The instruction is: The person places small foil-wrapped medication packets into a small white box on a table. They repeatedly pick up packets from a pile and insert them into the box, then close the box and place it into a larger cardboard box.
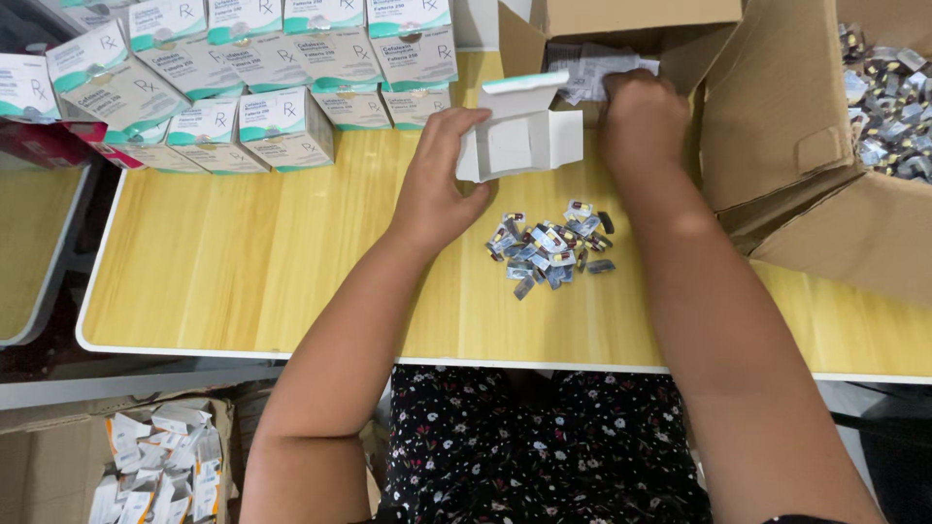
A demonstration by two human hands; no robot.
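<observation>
A pile of foil blister strips [550,248] lies near the table's [243,281] front edge. Just behind it, the left hand [442,180] pinches an open white carton [519,131] by its side. The right hand [641,116], fingers curled, grips paper leaflets [592,68] in a cardboard box [621,19] at the back edge.

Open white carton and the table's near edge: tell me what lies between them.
In the head view, a small pile of blister strips lies on the wooden table, between the open white carton held by the left hand and the table's near edge.
</observation>
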